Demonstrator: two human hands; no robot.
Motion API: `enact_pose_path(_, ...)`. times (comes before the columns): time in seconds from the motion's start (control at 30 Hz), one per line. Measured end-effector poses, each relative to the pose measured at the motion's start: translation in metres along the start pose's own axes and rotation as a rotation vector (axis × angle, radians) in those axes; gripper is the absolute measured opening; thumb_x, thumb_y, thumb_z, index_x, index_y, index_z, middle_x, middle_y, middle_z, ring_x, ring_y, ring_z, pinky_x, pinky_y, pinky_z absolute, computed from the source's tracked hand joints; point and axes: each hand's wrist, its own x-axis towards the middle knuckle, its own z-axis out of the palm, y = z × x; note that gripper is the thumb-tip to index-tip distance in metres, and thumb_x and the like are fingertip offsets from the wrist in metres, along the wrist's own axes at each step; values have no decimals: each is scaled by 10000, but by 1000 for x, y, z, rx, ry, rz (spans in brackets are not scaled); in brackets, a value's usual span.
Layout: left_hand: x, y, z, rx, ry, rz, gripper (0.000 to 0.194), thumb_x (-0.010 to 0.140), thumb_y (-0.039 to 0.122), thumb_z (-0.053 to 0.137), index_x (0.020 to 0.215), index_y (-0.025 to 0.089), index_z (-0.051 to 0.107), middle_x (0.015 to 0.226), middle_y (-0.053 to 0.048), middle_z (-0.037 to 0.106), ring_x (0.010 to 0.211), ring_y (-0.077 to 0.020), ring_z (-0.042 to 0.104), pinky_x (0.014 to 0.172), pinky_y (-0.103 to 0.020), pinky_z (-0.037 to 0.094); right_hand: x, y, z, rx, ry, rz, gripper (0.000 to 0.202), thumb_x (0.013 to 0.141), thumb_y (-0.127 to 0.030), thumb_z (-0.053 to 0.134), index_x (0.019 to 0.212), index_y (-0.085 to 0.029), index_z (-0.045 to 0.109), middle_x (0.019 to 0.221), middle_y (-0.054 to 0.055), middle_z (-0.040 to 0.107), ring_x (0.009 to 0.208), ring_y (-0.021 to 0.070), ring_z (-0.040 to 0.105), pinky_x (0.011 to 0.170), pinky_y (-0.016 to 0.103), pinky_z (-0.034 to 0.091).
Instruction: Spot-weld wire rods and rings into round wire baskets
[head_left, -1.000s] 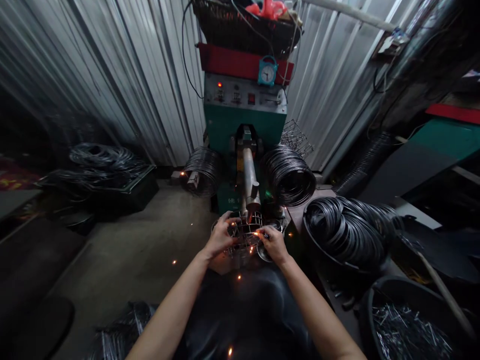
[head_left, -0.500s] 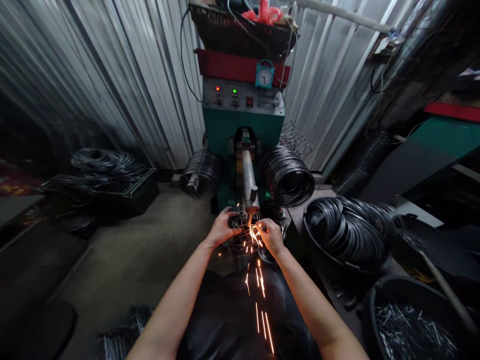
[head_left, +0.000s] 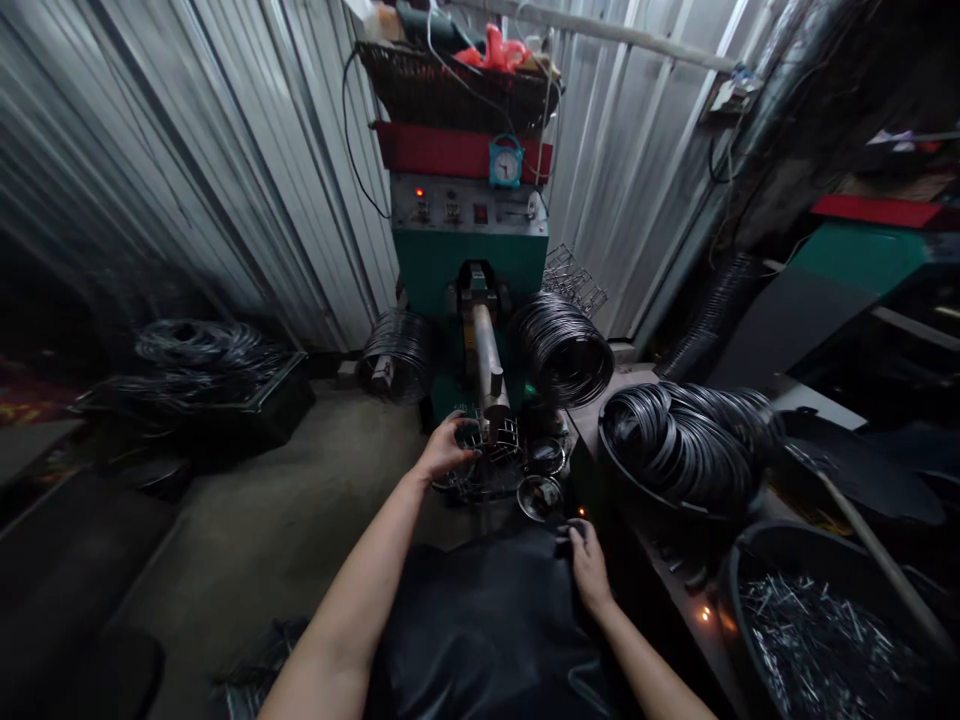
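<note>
My left hand (head_left: 445, 450) grips the left side of a small wire basket (head_left: 504, 434) below the tip of the machine's metal arm (head_left: 487, 350). Down and to the right, my right hand (head_left: 589, 565) has its fingers bent together at the edge of the black apron (head_left: 487, 620); whatever is in them is too small to make out. Two small round bowls stand between the basket and that hand, the nearer one (head_left: 538, 496) holding small pieces. The green machine (head_left: 471, 262) shows one red light.
Wire rings hang on both sides of the machine. A tub of wire rings (head_left: 679, 445) stands at the right, with a bucket of short wire pieces (head_left: 825, 640) nearer. A crate of wire coils (head_left: 202, 400) is at the left. Small sparks glow at the lower right.
My right hand has moved from the electrode tip down and right to the apron's edge. The shower of sparks has stopped and the green light has gone out. My left hand stays at the basket.
</note>
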Motion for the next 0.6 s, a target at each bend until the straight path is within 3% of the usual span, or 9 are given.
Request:
enact_pose_path(0.17,12,3,-5,-22,-77,32,523,491,176,776,996,190,643,1302,-115,502,1216,-289,482,1036,-443,360,4,-9,-18,448,73,365,289,593,-301,712,845,-197,614,601,-31,569,521,132,567,429,215,442)
enact_pose_path(0.27,6,3,-7,-12,-94,60,525,492,182,773,1002,188,648,1292,-117,509,1213,-293,484,1032,-440,368,-3,-9,-29,566,29,457,226,613,-256,696,818,-184,632,570,-38,537,512,115,555,435,204,447)
enact_pose_path(0.43,-29,6,-6,-3,-62,21,534,533,237,751,1053,194,635,1329,-107,473,1210,-278,490,1028,-407,385,-12,-14,-38,663,52,624,194,595,-198,707,764,-170,616,628,-17,596,555,109,586,537,235,497)
enact_pose_path(0.5,-39,9,-4,-2,-35,-2,540,535,241,748,1058,180,631,1336,-113,463,1215,-278,486,1029,-395,385,-12,-18,-38,651,40,639,204,581,-200,720,755,-166,620,622,-17,599,548,108,579,511,223,476)
enact_pose_path(0.6,-42,12,-3,6,-14,-15,538,521,220,743,1045,167,633,1331,-122,462,1201,-284,497,1025,-400,390,-12,-23,-37,543,-3,531,261,557,-247,753,781,-164,650,598,-31,581,500,88,527,420,172,374)
